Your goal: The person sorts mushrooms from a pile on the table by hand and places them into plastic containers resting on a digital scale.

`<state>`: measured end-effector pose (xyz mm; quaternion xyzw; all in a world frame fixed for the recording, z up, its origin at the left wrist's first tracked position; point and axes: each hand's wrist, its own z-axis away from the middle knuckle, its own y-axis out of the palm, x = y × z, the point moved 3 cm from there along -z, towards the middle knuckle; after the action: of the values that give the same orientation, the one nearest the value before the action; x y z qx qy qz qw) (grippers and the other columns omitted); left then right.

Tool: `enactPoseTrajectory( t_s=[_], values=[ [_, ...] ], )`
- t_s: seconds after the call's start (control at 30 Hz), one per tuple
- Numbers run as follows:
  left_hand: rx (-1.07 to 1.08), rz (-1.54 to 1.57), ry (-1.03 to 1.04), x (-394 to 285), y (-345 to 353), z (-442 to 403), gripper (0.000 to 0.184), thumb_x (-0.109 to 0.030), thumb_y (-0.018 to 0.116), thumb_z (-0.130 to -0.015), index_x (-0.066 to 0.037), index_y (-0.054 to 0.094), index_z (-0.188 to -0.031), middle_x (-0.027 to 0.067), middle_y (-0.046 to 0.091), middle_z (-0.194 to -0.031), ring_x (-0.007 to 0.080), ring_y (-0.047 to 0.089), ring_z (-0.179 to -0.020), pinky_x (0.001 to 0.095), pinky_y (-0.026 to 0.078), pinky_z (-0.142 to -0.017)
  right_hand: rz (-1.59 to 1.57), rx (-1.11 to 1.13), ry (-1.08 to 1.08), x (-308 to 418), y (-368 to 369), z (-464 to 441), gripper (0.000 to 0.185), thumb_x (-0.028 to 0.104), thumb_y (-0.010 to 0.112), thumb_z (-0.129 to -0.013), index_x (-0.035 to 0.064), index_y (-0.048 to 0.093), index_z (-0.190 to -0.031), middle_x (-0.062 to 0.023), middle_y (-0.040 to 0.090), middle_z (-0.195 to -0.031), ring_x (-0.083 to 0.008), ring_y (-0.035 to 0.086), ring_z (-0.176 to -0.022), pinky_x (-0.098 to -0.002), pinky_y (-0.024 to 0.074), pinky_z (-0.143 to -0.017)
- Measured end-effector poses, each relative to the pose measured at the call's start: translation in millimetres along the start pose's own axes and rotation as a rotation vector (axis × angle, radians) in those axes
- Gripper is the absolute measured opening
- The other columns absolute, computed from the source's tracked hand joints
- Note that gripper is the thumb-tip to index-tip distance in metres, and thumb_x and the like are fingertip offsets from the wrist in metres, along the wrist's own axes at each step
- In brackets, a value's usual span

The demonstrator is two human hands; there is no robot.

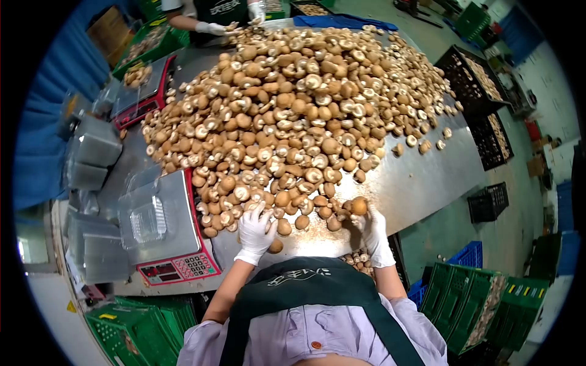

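A large heap of brown mushrooms (pixel 293 110) covers much of the metal table (pixel 427 177). My left hand (pixel 255 232), in a white glove, lies at the near edge of the heap among mushrooms; its fingers are bent, and what they hold, if anything, is hidden. A brown mushroom (pixel 359 205) is held by my right hand (pixel 375 235), gloved too, above the near table edge. Loose mushrooms lie between the hands.
To the left, a red scale (pixel 177 268) carries a clear plastic tray (pixel 148 221); stacked clear trays (pixel 94 244) stand beside it. A second scale (pixel 143 104) is behind. Across the table a co-worker's gloved hands (pixel 210 28) touch mushrooms. Green crates (pixel 458 293) stand lower right.
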<state>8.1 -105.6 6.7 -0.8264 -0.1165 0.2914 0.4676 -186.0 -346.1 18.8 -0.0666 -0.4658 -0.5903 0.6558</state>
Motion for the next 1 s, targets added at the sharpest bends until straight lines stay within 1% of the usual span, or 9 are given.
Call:
enactPoseTrajectory(
  t_s=[0.3,0.43,0.5,0.57,0.63,0.7,0.77,0.9,1.0],
  values=[
    [0.011,0.017,-0.004,-1,0,-3,0.025,-0.016,0.07,-0.074,-0.009,0.065,-0.097,0.0111,0.058,-0.115,0.033,0.052,-0.097,0.0426,0.043,-0.086,0.5,-0.826,-0.709,87,-182,35,0.036,0.036,0.056,-0.095,0.0006,0.062,-0.099,-0.0072,0.064,-0.078,-0.0107,0.059,-0.055,-0.0235,0.0463,-0.048],
    [-0.034,-0.002,0.019,-2,3,-4,0.022,-0.016,0.07,-0.074,-0.01,0.066,-0.095,0.0096,0.059,-0.114,0.031,0.052,-0.094,0.0425,0.043,-0.084,0.755,-1.054,-0.733,91,-240,35,0.039,0.04,0.059,-0.092,0.0038,0.065,-0.103,-0.0097,0.068,-0.083,-0.0183,0.065,-0.067,-0.0295,0.0512,-0.058],
    [-0.043,0.016,0.009,-2,2,-4,0.023,-0.016,0.07,-0.073,-0.011,0.066,-0.095,0.0095,0.059,-0.114,0.0309,0.052,-0.094,0.0424,0.042,-0.084,1.188,-1.102,-0.416,82,-278,24,0.042,0.045,0.06,-0.087,0.0093,0.066,-0.108,-0.0182,0.068,-0.1,-0.0344,0.065,-0.094,-0.0401,0.0498,-0.083],
    [-0.016,-0.007,0.021,-1,0,-4,0.022,-0.017,0.07,-0.072,-0.011,0.067,-0.093,0.0091,0.059,-0.114,0.0308,0.052,-0.095,0.0418,0.042,-0.084,1.412,-1.236,-0.374,71,-300,15,0.038,0.038,0.064,-0.085,0.0072,0.067,-0.107,-0.0189,0.068,-0.102,-0.0296,0.066,-0.093,-0.036,0.0505,-0.082],
    [-0.026,0.032,-0.02,-5,-4,-5,0.022,-0.017,0.07,-0.072,-0.011,0.067,-0.093,0.0092,0.059,-0.114,0.0309,0.052,-0.096,0.0418,0.042,-0.084,1.301,-1.198,-0.45,73,-278,7,0.033,0.034,0.065,-0.084,0.0066,0.069,-0.104,-0.0173,0.069,-0.1,-0.028,0.067,-0.09,-0.0352,0.0509,-0.081],
    [-0.035,0.053,-0.04,-10,-9,-9,0.023,-0.013,0.07,-0.074,-0.008,0.065,-0.095,0.011,0.06,-0.109,0.032,0.054,-0.096,0.0413,0.044,-0.084,0.972,-0.827,-0.579,62,-257,-14,0.023,0.019,0.064,-0.087,0.0041,0.068,-0.104,-0.0097,0.07,-0.093,-0.0148,0.065,-0.083,-0.0286,0.0503,-0.078],
    [-0.096,0.049,-0.054,-8,-5,-13,0.022,-0.016,0.071,-0.073,-0.01,0.067,-0.094,0.008,0.061,-0.109,0.0288,0.055,-0.095,0.0385,0.045,-0.082,1.086,-0.721,-0.757,67,-165,0,0.019,0.015,0.062,-0.088,0.0032,0.068,-0.102,-0.0064,0.069,-0.089,-0.0115,0.062,-0.08,-0.026,0.0494,-0.076],
    [-0.011,0.045,-0.036,-21,-5,-32,0.03,-0.02,0.069,-0.075,-0.011,0.065,-0.103,0.0096,0.058,-0.118,0.0298,0.053,-0.104,0.0415,0.041,-0.09,1.137,-0.318,-0.835,42,-58,-9,0.018,0.015,0.063,-0.085,0.0058,0.068,-0.1,-0.0127,0.069,-0.088,-0.0183,0.067,-0.077,-0.0282,0.0514,-0.073],
    [0.111,-0.035,0.009,-26,7,-41,0.048,-0.033,0.065,-0.078,-0.012,0.058,-0.121,0.0156,0.042,-0.14,0.0353,0.041,-0.124,0.0511,0.027,-0.103,1.238,-0.117,-0.746,19,3,-19,0.022,0.016,0.067,-0.082,0.0084,0.068,-0.102,-0.0115,0.069,-0.09,-0.0204,0.067,-0.081,-0.0298,0.0519,-0.076]
  ],
)
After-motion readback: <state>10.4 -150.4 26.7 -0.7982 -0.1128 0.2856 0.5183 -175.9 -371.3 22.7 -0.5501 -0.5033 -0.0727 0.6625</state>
